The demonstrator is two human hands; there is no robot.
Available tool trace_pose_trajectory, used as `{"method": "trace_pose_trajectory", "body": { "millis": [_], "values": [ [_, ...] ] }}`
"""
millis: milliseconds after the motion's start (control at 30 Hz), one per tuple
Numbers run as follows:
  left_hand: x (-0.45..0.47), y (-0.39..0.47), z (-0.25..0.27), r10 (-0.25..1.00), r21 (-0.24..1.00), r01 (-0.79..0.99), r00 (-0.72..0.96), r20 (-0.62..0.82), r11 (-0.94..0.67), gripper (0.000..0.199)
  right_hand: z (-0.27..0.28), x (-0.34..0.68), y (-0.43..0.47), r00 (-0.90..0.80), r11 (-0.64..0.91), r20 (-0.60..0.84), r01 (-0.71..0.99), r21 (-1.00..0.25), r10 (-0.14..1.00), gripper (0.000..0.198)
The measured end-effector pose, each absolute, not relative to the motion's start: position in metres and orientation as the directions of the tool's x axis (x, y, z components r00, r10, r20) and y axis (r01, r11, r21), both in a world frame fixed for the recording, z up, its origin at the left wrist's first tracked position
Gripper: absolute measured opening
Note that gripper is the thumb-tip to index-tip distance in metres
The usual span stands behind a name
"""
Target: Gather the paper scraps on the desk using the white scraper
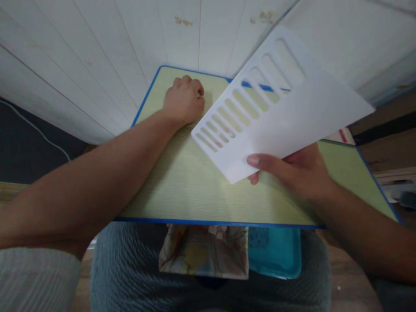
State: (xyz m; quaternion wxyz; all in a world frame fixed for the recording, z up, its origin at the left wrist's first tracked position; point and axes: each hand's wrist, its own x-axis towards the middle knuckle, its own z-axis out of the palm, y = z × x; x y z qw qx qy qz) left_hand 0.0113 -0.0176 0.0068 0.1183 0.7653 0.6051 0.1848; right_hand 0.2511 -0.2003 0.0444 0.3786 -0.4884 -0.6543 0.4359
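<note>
My right hand (292, 173) grips a white slotted panel (312, 112) by its lower edge. The thumb lies on its face, and the other fingers are mostly behind it. The panel is flat and thin, tilted up above the table, with a row of rounded slots along its upper left side. My left hand (184, 99) rests near the far left part of the pale green tabletop (188, 186), its fingers curled in. Nothing shows sticking out of that hand, though the palm is hidden. The tabletop has a blue edge.
White plank walls (182, 34) rise behind the table. Below its near edge, over my lap, are a patterned fabric-like container (208, 260) and a turquoise tray (282, 255). A pale cable (42, 130) runs at the left. Items are stacked at the right (399, 182).
</note>
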Motion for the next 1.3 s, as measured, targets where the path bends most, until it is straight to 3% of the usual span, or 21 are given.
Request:
{"method": "trace_pose_trajectory", "body": {
  "millis": [100, 200, 400, 633, 733, 867, 967, 1033, 1100, 1200, 1300],
  "values": [
    [0.010, -0.020, 0.007, 0.968, 0.401, 0.884, 0.191, 0.163, -0.242, 0.031, 0.036, 0.265, -0.177, 0.025, 0.240, 0.251, 0.215, -0.947, 0.968, 0.030],
    [0.009, -0.018, 0.005, 0.968, 0.445, 0.862, 0.182, 0.173, -0.242, 0.036, 0.032, 0.277, -0.158, 0.175, 0.280, 0.328, 0.252, -0.926, 0.928, 0.026],
    [0.010, -0.021, 0.005, 0.970, 0.396, 0.889, 0.177, 0.168, -0.231, 0.046, 0.024, 0.276, -0.156, 0.081, 0.258, 0.308, 0.374, -0.891, 0.948, 0.030],
    [0.008, -0.012, 0.010, 0.957, 0.357, 0.895, 0.203, 0.208, -0.267, 0.048, 0.011, 0.291, -0.132, 0.082, 0.205, 0.228, 0.225, -0.953, 0.970, 0.038],
    [0.006, -0.040, 0.038, 0.949, 0.381, 0.871, 0.262, 0.172, -0.310, 0.046, 0.013, 0.305, -0.115, 0.147, 0.113, 0.149, 0.229, -0.967, 0.978, 0.028],
    [-0.008, -0.146, 0.072, 0.870, 0.397, 0.786, 0.487, 0.074, -0.473, 0.021, 0.027, 0.315, -0.121, 0.184, -0.069, -0.024, 0.242, -0.968, 0.983, 0.027],
    [-0.028, -0.236, 0.064, 0.692, 0.569, 0.572, 0.722, -0.007, -0.591, 0.011, 0.034, 0.322, -0.148, 0.178, -0.134, -0.081, 0.308, -0.942, 0.981, 0.005],
    [-0.041, -0.277, 0.048, 0.626, 0.625, 0.467, 0.778, 0.045, -0.625, 0.015, 0.032, 0.331, -0.168, 0.156, -0.191, -0.139, 0.392, -0.900, 0.978, 0.009],
    [-0.050, -0.299, 0.031, 0.656, 0.586, 0.440, 0.722, 0.220, -0.681, 0.014, 0.030, 0.344, -0.183, 0.137, -0.223, -0.177, 0.515, -0.827, 0.975, 0.016],
    [-0.058, -0.314, 0.014, 0.653, 0.465, 0.503, 0.714, 0.252, -0.729, 0.013, 0.034, 0.358, -0.206, 0.167, -0.215, -0.135, 0.729, -0.650, 0.977, 0.043],
    [-0.064, -0.323, 0.004, 0.634, 0.420, 0.514, 0.740, 0.223, -0.748, 0.019, 0.048, 0.345, -0.248, 0.243, -0.216, -0.002, 0.859, -0.464, 0.970, 0.057]
  ]
}}
